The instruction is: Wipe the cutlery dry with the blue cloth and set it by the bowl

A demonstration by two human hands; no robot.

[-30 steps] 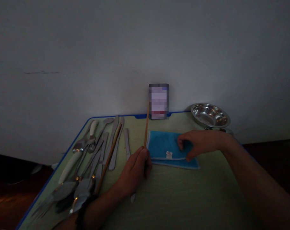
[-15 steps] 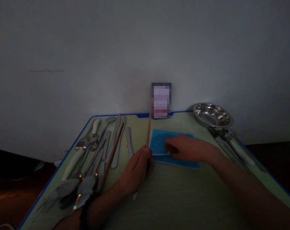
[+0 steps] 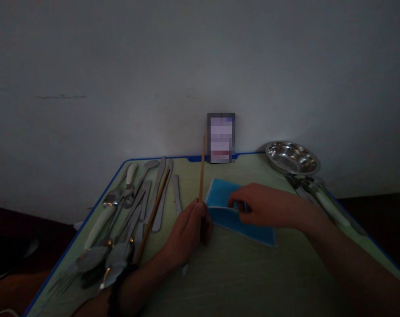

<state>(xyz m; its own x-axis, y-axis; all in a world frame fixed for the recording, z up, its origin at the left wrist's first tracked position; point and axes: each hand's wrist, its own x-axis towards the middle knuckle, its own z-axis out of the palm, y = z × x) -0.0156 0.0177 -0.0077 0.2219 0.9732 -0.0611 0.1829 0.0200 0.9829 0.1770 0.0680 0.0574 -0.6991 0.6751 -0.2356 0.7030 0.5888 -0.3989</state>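
Note:
My left hand [image 3: 191,226] is closed around the lower part of a wooden chopstick [image 3: 202,169], which points up and away from me. The blue cloth [image 3: 239,224] is folded over and touches that hand at its left end; whether those fingers also grip it is hidden. My right hand [image 3: 264,204] has its fingers curled down on the cloth and pinches its folded edge, lifting it a little. A table knife [image 3: 177,189] lies just left of my left hand, partly covered by it.
Many knives, spoons and forks lie at left, with a second chopstick [image 3: 155,209] among them. A metal bowl [image 3: 292,158] stands at the back right, and more cutlery [image 3: 332,204] lies below it. A blurred phone-like screen [image 3: 221,138] leans against the wall [image 3: 120,79].
The blue cloth's near flap has swung toward me and opened wider, its near right corner now lower. My right hand has shifted slightly right. The held chopstick leans slightly more left.

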